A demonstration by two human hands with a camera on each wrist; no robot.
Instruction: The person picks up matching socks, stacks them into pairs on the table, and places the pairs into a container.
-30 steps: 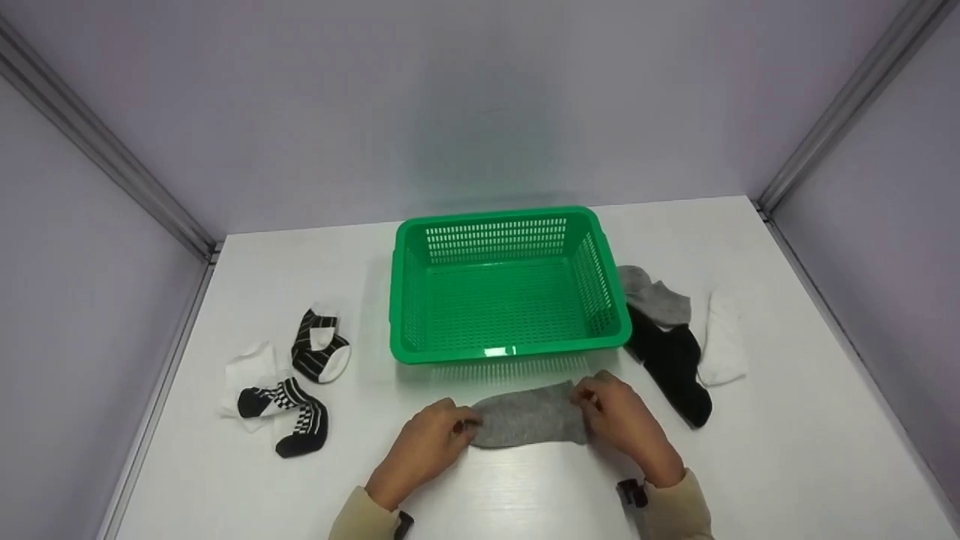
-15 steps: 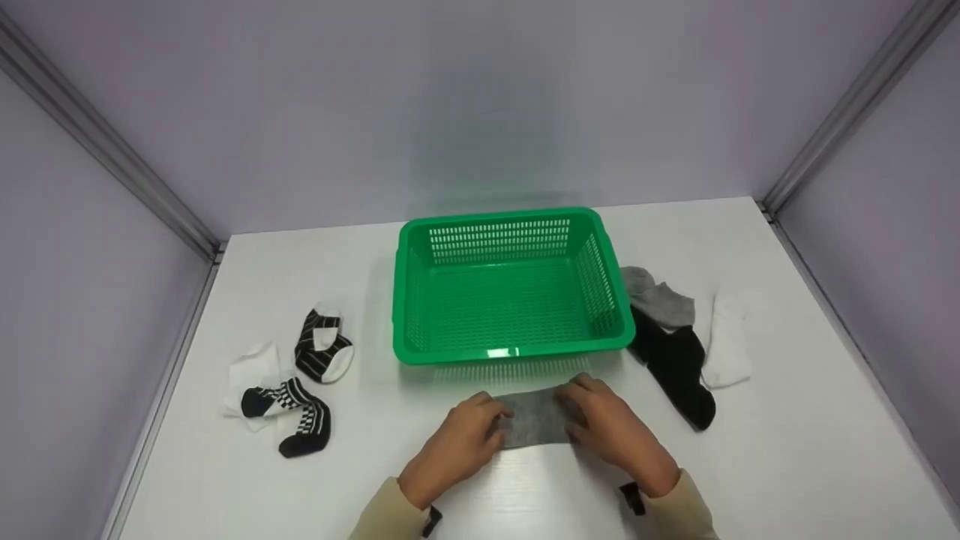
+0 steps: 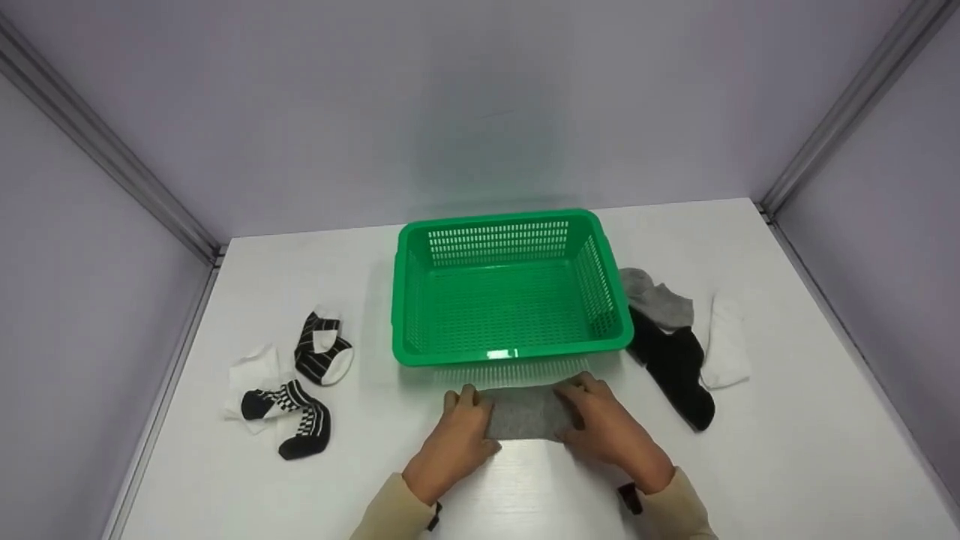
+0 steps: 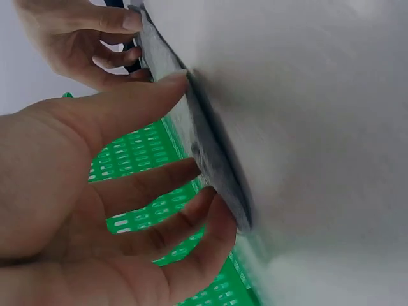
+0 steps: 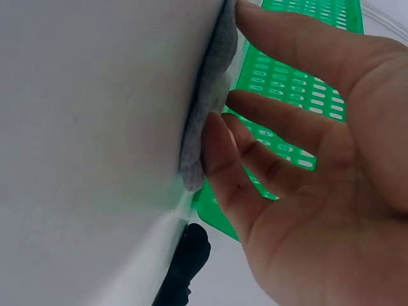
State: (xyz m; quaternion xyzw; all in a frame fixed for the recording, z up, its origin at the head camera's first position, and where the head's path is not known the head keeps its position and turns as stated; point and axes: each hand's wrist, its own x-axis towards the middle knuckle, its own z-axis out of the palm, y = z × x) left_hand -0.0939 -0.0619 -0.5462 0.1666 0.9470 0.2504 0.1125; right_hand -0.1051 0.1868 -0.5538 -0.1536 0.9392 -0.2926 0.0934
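Note:
A grey sock (image 3: 526, 412) lies flat on the white table in front of the green basket, between both hands. My left hand (image 3: 459, 439) rests at its left end. In the left wrist view the thumb and spread fingers of that hand (image 4: 70, 172) touch the edge of the sock (image 4: 207, 140). My right hand (image 3: 609, 424) covers the right end, thumb nearer me and fingers on the far side. The right wrist view has its fingertips against the bunched grey cloth (image 5: 210, 89), loosely bent. Both ends of the sock are partly hidden under the hands.
Behind the sock stands a green plastic basket (image 3: 512, 358). To the right lie another grey sock (image 3: 664, 304), black socks (image 3: 679, 375) and a white sock (image 3: 725, 345). At left are black-and-white patterned socks (image 3: 306, 427), striped socks (image 3: 311, 349) and white cloth (image 3: 251, 371).
My left hand has moved right and spread from a pinch at the sock's left end. The right hand has shifted slightly left over the other end. Less of the sock shows between the hands.

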